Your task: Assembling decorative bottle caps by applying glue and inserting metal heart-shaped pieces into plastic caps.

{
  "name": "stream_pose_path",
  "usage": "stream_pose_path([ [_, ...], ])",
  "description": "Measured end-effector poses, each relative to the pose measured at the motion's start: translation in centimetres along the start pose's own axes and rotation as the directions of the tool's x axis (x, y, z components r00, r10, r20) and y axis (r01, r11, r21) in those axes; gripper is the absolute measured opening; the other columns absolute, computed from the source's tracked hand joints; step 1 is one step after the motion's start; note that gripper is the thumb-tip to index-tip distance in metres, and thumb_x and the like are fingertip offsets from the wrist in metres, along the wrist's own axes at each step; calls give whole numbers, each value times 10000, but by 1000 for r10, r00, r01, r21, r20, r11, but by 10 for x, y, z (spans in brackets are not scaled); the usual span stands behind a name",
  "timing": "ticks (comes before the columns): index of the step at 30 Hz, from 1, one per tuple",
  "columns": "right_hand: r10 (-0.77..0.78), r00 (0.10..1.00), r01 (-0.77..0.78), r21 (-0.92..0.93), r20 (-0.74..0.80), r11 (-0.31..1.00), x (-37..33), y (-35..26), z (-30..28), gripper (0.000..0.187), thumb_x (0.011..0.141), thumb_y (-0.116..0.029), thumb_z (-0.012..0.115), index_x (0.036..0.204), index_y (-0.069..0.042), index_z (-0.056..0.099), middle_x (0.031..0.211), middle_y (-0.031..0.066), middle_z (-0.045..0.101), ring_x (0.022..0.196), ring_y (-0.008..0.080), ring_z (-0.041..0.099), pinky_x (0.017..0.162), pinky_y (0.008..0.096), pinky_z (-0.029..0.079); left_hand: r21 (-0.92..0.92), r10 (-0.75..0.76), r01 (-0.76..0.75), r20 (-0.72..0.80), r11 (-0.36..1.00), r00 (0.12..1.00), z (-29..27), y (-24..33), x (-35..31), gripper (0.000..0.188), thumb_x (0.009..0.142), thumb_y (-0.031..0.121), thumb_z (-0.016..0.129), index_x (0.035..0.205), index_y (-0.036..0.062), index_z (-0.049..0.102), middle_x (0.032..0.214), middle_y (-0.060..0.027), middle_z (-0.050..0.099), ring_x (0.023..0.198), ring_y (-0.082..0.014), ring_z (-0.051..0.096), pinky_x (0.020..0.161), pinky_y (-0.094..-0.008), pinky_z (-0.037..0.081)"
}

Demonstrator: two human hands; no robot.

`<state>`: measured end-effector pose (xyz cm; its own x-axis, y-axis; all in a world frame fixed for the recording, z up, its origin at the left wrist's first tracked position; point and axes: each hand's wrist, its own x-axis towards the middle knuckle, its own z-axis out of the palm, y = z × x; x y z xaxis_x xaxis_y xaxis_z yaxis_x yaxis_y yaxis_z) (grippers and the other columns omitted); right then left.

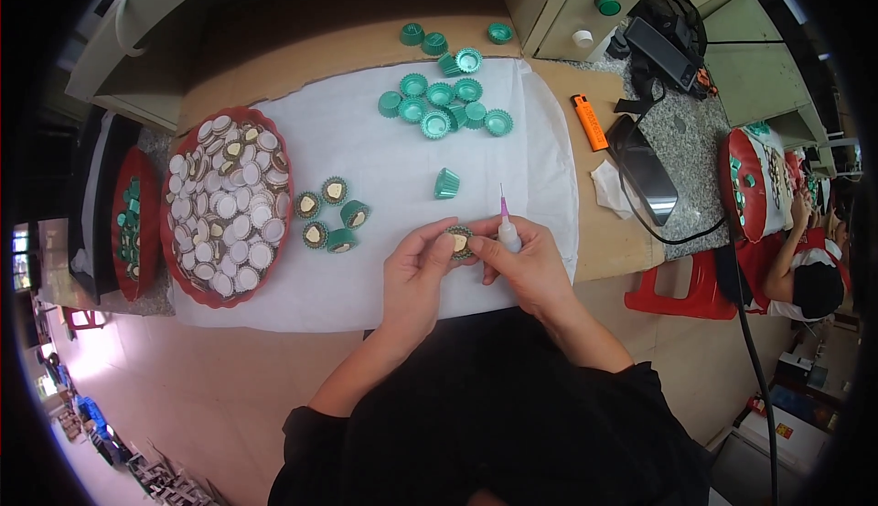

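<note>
Between the thumb and fingers of my left hand (416,261) is a small round fluted cap (459,243) with a cream-coloured centre. My right hand (535,266) holds a small white squeeze bottle (508,234) with a thin purple needle tip pointing up, and its thumb also touches the cap. Just beyond my hands, a single green fluted cup (446,184) lies on its side. To the left sit several similar fluted caps with cream centres (309,203), some tipped over. Farther off is a loose group of green fluted cups (440,95).
White paper (357,113) covers the table. At left stands a red scalloped tray (289,231) heaped with pale round discs; another red tray (119,250) lies beyond it. An orange cutter knife (590,123), dark device (647,172) and cable lie right. Another person (814,277) sits far right.
</note>
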<state>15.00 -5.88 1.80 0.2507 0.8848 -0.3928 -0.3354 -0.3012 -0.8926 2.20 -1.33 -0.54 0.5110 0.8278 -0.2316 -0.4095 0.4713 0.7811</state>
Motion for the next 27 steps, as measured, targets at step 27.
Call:
stream_pose_path([
  [27, 48, 999, -48, -27, 23, 999, -8, -16, -3, 179, 758, -140, 613, 859, 2, 571, 619, -15, 507, 489, 41, 425, 435, 182, 337, 885, 480, -403, 256, 232, 839, -13, 24, -3, 254, 735, 86, 608, 970, 27, 530, 843, -88, 552, 741, -211, 490, 668, -301, 408],
])
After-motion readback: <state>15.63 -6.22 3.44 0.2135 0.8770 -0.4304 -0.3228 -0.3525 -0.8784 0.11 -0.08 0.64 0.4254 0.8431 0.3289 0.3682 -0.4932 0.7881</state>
